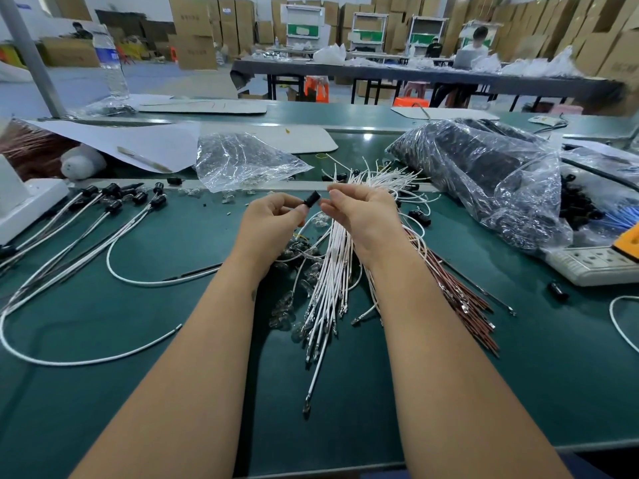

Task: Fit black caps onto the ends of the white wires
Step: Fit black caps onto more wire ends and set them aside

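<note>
My left hand (pixel 273 219) pinches a small black cap (pixel 312 198) between thumb and fingertips, raised above the green table. My right hand (pixel 359 212) is just right of it, fingers curled; it seems to pinch a thin white wire end near the cap, but the wire is hard to make out. Under both hands lies a bundle of white wires (pixel 332 271) with metal terminals at the near ends. Several white wires fitted with black caps (pixel 114 198) lie at the left.
A clear bag of black caps (pixel 484 174) sits at the right, a clear bag (pixel 238 160) behind the hands. Brown wires (pixel 460 299) lie right of the white bundle, small glass bulbs (pixel 297 292) under my left wrist. A power strip (pixel 594 267) is at far right.
</note>
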